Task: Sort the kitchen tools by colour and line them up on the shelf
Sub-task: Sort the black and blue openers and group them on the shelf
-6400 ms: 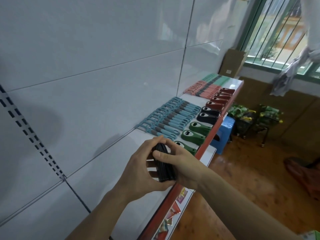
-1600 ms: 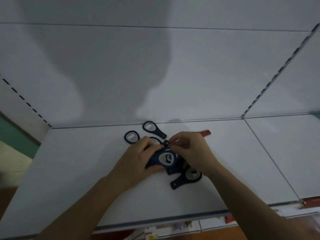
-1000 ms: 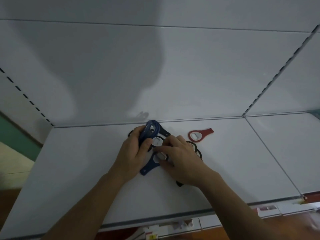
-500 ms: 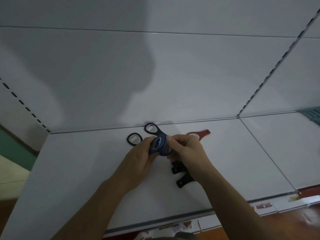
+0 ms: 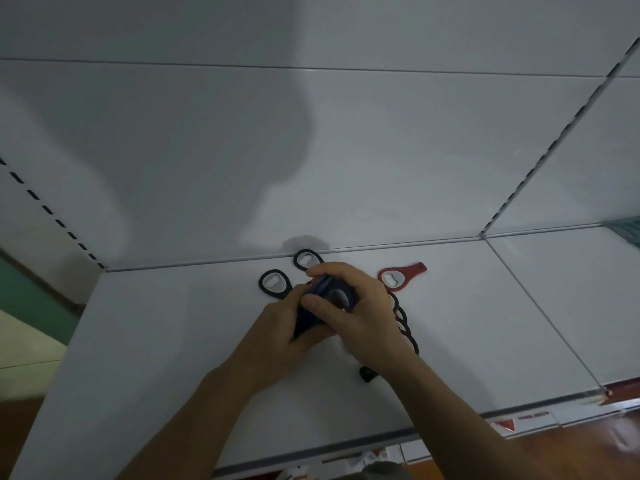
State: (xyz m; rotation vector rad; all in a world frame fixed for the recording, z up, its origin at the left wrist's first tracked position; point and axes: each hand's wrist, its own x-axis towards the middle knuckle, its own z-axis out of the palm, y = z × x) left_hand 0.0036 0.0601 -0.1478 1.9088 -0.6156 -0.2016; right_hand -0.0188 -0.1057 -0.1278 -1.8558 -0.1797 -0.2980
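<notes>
Both in on it: left grip [image 5: 277, 336] and right grip [image 5: 362, 308] curl round a bunch of dark blue openers [image 5: 320, 285], flat plastic, held just over the smooth white shelf [image 5: 166, 341]. Beyond the left grip lie two black openers [image 5: 275, 284], teardrop rings with pale metal insets. Past the right grip, a red opener [image 5: 405, 273]. An overlapping black row [image 5: 403, 323] runs under the right wrist. Bare shelf spreads either side; the front-edge labels are too blurred to read.
</notes>
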